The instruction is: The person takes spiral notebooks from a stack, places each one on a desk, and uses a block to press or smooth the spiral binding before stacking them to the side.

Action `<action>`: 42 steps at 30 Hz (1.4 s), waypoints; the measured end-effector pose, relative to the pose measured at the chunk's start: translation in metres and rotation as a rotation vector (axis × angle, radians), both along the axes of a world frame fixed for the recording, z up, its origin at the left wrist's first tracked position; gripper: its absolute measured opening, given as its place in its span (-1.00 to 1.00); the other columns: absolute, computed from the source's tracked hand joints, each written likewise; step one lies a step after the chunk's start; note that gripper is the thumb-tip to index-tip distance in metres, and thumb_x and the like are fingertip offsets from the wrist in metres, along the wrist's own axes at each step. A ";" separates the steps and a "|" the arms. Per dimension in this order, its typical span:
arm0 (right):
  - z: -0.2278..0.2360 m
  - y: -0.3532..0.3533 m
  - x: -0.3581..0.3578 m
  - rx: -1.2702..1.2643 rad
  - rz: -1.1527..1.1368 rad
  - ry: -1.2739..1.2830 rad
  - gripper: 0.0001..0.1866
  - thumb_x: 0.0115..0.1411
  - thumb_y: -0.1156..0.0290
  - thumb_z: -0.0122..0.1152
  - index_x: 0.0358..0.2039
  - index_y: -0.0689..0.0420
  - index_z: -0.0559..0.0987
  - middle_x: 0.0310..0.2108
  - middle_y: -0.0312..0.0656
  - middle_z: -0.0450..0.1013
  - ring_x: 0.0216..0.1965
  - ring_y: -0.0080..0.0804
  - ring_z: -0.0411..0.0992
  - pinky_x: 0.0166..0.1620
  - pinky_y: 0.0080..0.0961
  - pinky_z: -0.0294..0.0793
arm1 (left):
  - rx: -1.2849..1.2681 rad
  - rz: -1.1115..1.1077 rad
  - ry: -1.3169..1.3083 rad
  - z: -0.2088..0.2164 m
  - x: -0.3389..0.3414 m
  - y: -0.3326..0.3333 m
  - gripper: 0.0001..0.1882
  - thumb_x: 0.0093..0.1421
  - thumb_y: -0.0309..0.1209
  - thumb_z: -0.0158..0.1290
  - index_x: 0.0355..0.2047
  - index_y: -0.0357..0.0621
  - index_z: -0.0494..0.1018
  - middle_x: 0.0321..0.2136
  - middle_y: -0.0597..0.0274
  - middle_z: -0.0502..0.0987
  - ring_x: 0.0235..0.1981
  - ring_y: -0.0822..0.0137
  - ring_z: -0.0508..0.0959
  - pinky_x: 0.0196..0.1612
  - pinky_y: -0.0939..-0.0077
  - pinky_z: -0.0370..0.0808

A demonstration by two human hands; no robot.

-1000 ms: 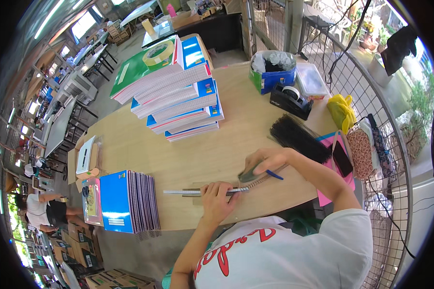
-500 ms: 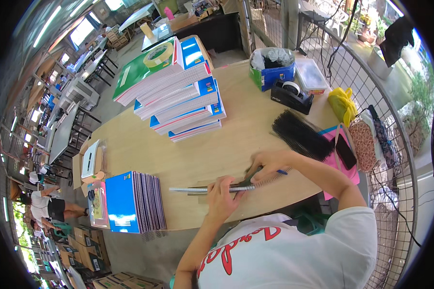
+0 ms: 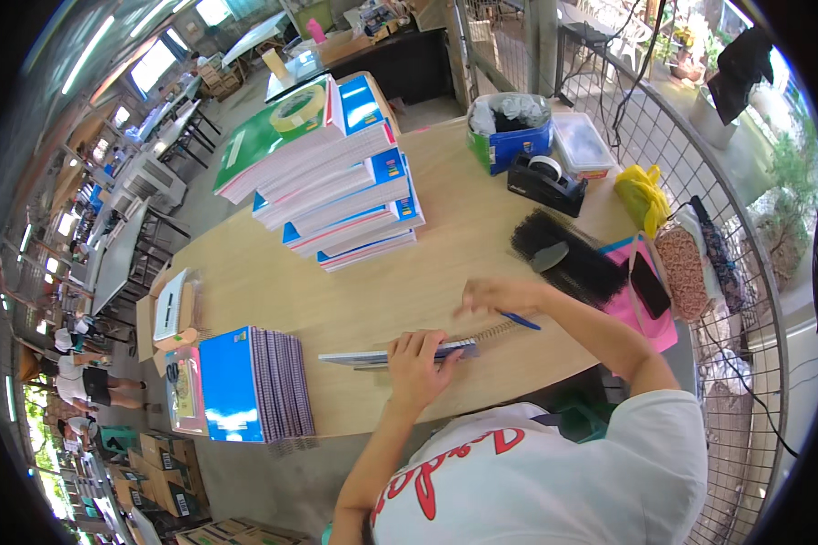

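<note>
My left hand (image 3: 415,363) is closed around a thin notebook (image 3: 359,358) held on its edge at the table's near side. A wire spiral coil (image 3: 494,331) runs along the notebook's top and sticks out past its right end. Beside the coil's free end is a slim blue object (image 3: 521,321), its kind unclear. My right hand (image 3: 493,296) is raised just above the coil, its fingers smeared by motion. A grey oval piece (image 3: 550,257) shows over the pile of black spiral coils (image 3: 582,268) to the right.
Stacked notebooks (image 3: 350,200) rise at the back left, with a tape roll (image 3: 298,109) on top. Bound blue notebooks (image 3: 232,381) stand at the left front. A tape dispenser (image 3: 545,184), yellow bag (image 3: 643,200) and phone (image 3: 648,284) lie right, beside a wire mesh fence (image 3: 691,136).
My right hand has lifted off the notebook and coil, up and slightly left. The grey oval piece now shows over the black coils. My left hand keeps its hold.
</note>
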State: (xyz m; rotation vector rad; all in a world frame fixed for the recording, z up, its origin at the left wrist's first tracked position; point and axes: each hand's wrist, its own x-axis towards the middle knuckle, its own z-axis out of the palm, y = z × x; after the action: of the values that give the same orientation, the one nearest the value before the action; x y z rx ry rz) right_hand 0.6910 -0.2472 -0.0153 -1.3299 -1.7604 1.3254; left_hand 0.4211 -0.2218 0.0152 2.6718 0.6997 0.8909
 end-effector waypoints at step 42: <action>-0.052 -0.014 0.075 0.891 -0.714 -0.845 -0.64 -0.13 0.30 0.43 -0.26 0.03 0.60 0.10 -0.07 0.35 0.18 0.11 0.26 0.10 0.04 0.34 | -0.185 0.044 0.142 0.019 0.040 -0.019 -0.78 0.04 -0.37 0.32 -0.37 -0.08 0.50 -0.34 0.27 0.57 -0.31 0.15 0.56 -0.16 0.26 0.37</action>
State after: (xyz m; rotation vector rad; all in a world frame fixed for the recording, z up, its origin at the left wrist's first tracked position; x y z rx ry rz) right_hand 0.7659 -0.2608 -0.0674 -1.7542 -1.6961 -0.4669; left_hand 0.4607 -0.2408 0.0343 2.5806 0.8317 0.6179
